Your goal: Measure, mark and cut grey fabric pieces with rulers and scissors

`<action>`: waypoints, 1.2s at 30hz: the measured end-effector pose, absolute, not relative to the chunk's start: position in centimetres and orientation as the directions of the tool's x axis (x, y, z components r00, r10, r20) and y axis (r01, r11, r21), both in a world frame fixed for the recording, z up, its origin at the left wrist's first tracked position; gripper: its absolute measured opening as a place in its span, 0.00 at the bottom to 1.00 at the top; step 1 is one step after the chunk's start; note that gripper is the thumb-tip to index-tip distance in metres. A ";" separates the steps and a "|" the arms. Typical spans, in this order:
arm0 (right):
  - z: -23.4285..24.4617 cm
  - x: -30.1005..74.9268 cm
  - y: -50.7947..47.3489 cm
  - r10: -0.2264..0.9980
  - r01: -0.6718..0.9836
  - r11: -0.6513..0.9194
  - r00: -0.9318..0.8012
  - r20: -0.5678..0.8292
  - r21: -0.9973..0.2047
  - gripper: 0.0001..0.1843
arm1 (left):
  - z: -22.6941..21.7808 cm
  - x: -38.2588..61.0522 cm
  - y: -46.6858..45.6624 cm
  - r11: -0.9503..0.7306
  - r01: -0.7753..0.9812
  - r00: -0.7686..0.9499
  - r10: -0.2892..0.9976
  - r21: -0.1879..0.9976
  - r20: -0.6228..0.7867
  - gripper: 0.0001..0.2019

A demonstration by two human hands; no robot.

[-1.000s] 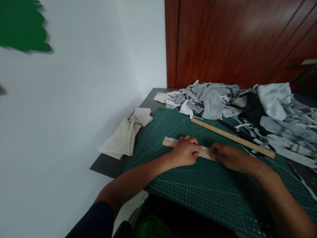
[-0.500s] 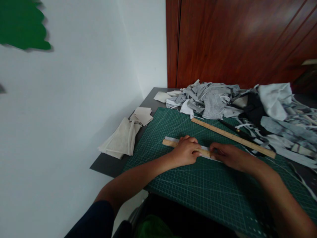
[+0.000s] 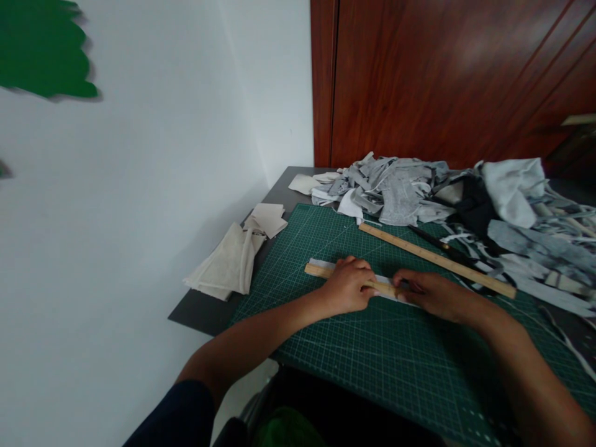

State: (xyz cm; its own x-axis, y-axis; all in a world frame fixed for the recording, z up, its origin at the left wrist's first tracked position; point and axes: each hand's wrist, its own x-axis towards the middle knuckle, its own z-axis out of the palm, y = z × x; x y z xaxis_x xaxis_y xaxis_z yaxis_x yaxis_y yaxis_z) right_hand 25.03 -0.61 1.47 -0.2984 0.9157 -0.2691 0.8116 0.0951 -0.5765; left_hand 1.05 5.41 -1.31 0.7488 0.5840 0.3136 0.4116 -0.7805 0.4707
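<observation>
A short wooden ruler (image 3: 319, 270) lies on a pale fabric strip (image 3: 321, 263) on the green cutting mat (image 3: 372, 347). My left hand (image 3: 350, 286) presses down on the ruler's middle with its fingers curled over it. Just to its right, my right hand (image 3: 431, 296) rests on the mat at the ruler's right end with its fingers pinched together. What those fingers grip is too small to make out.
A longer wooden ruler (image 3: 437, 259) and black scissors (image 3: 442, 247) lie diagonally further back. A heap of grey fabric scraps (image 3: 400, 189) fills the back and right of the table. Folded cream cloth (image 3: 228, 264) and cut squares (image 3: 267, 217) sit left of the mat, near the white wall.
My right hand has crept slightly leftward along the ruler toward my left hand. The left hand and ruler have stayed put.
</observation>
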 end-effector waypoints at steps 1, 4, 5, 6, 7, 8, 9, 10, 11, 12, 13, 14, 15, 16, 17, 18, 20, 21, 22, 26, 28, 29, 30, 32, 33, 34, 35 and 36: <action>1.6 25.0 -0.6 0.916 0.811 0.092 -0.296 -0.271 -0.577 0.11 | -1.3 1.1 5.4 -0.781 0.412 0.750 0.584 0.470 0.312 0.03; 1.7 24.9 -0.6 0.916 0.809 0.086 -0.293 -0.273 -0.582 0.10 | -1.1 1.1 5.3 -0.780 0.414 0.750 0.584 0.469 0.310 0.04; 1.7 24.9 -0.6 0.917 0.808 0.086 -0.293 -0.271 -0.582 0.10 | -1.1 1.0 5.3 -0.781 0.413 0.750 0.583 0.469 0.311 0.04; 1.7 24.9 -0.6 0.917 0.808 0.089 -0.294 -0.269 -0.582 0.10 | -1.1 1.1 5.3 -0.781 0.414 0.750 0.584 0.468 0.311 0.03; 1.7 24.9 -0.6 0.917 0.807 0.090 -0.296 -0.268 -0.583 0.10 | -1.1 1.1 5.3 -0.780 0.416 0.749 0.586 0.468 0.311 0.03; 1.7 24.9 -0.6 0.916 0.805 0.089 -0.298 -0.269 -0.587 0.10 | -1.2 1.1 5.3 -0.779 0.417 0.748 0.587 0.469 0.310 0.03; 1.7 25.0 -0.6 0.915 0.801 0.085 -0.298 -0.272 -0.592 0.10 | -1.2 1.1 5.3 -0.778 0.418 0.748 0.588 0.469 0.309 0.03; 1.7 25.0 -0.7 0.914 0.798 0.079 -0.297 -0.277 -0.597 0.10 | -1.3 1.1 5.3 -0.777 0.418 0.748 0.588 0.471 0.307 0.03; 1.7 25.0 -0.7 0.914 0.795 0.073 -0.295 -0.279 -0.602 0.11 | -1.4 1.1 5.4 -0.776 0.417 0.748 0.589 0.473 0.306 0.03; 1.7 25.1 -0.6 0.914 0.794 0.070 -0.293 -0.280 -0.605 0.11 | -1.4 1.1 5.4 -0.776 0.416 0.748 0.589 0.475 0.307 0.03; 1.6 25.2 -0.6 0.915 0.793 0.070 -0.293 -0.278 -0.605 0.12 | -1.5 1.1 5.4 -0.776 0.413 0.748 0.588 0.477 0.309 0.03; 1.6 25.3 -0.6 0.915 0.794 0.073 -0.294 -0.276 -0.603 0.12 | -1.5 1.1 5.4 -0.777 0.408 0.747 0.586 0.480 0.313 0.03; 1.5 25.4 -0.5 0.916 0.795 0.078 -0.296 -0.272 -0.601 0.13 | -1.5 1.1 5.5 -0.777 0.404 0.746 0.585 0.484 0.317 0.03; 1.4 25.5 -0.5 0.916 0.795 0.081 -0.298 -0.270 -0.601 0.13 | -1.5 1.1 5.5 -0.776 0.400 0.744 0.586 0.488 0.321 0.03; 1.4 25.7 -0.5 0.916 0.795 0.082 -0.297 -0.269 -0.600 0.14 | -1.5 1.1 5.5 -0.773 0.398 0.742 0.588 0.494 0.323 0.03; 1.3 25.8 -0.5 0.917 0.797 0.082 -0.295 -0.269 -0.598 0.14 | -1.5 1.1 5.5 -0.770 0.397 0.739 0.591 0.499 0.323 0.04; 1.3 26.0 -0.5 0.920 0.802 0.078 -0.287 -0.268 -0.592 0.15 | -1.4 1.1 5.5 -0.760 0.398 0.732 0.601 0.514 0.322 0.03; 1.3 26.2 -0.5 0.922 0.806 0.077 -0.282 -0.266 -0.587 0.16 | -1.4 1.1 5.5 -0.756 0.396 0.729 0.604 0.521 0.322 0.02; 1.4 26.3 -0.5 0.924 0.807 0.078 -0.279 -0.261 -0.585 0.17 | -1.4 1.1 5.5 -0.752 0.394 0.726 0.607 0.528 0.323 0.01; 1.7 27.2 -0.4 0.929 0.803 0.104 -0.289 -0.231 -0.586 0.16 | -1.4 1.2 5.7 -0.750 0.389 0.719 0.610 0.535 0.332 0.04; 1.9 27.6 -0.3 0.931 0.826 0.103 -0.277 -0.240 -0.554 0.16 | -1.4 1.2 5.9 -0.746 0.384 0.719 0.611 0.543 0.332 0.06; 2.0 27.8 -0.3 0.932 0.841 0.100 -0.267 -0.247 -0.532 0.17 | -1.4 1.2 6.0 -0.743 0.378 0.720 0.611 0.552 0.329 0.07; 2.2 28.0 -0.3 0.933 0.851 0.098 -0.260 -0.251 -0.516 0.17 | -1.4 1.3 6.1 -0.739 0.373 0.721 0.612 0.561 0.326 0.07; 2.5 28.3 -0.4 0.934 0.861 0.097 -0.252 -0.254 -0.500 0.18 | -1.4 1.3 6.4 -0.728 0.373 0.713 0.622 0.575 0.325 0.07; 2.7 28.4 -0.5 0.935 0.863 0.094 -0.248 -0.253 -0.497 0.18 | -1.3 1.4 6.5 -0.725 0.370 0.715 0.621 0.582 0.320 0.08; 2.8 28.5 -0.5 0.937 0.864 0.087 -0.240 -0.255 -0.495 0.17 | -1.3 1.4 6.6 -0.721 0.365 0.715 0.622 0.589 0.319 0.08; 2.9 28.6 -0.6 0.938 0.865 0.079 -0.232 -0.256 -0.495 0.16 | -1.3 1.4 6.7 -0.721 0.359 0.719 0.619 0.593 0.317 0.08; 3.0 28.8 -0.6 0.940 0.867 0.071 -0.223 -0.258 -0.494 0.15 | -1.3 1.4 6.8 -0.719 0.356 0.720 0.618 0.596 0.315 0.08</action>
State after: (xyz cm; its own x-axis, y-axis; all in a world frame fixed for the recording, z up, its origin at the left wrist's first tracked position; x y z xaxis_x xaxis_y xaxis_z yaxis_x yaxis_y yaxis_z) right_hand 28.76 -0.59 3.00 -0.2234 0.9400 -0.2577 0.8667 0.0706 -0.4938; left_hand 1.38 6.76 -1.26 0.7200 0.6182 0.3154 0.3564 -0.7193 0.5963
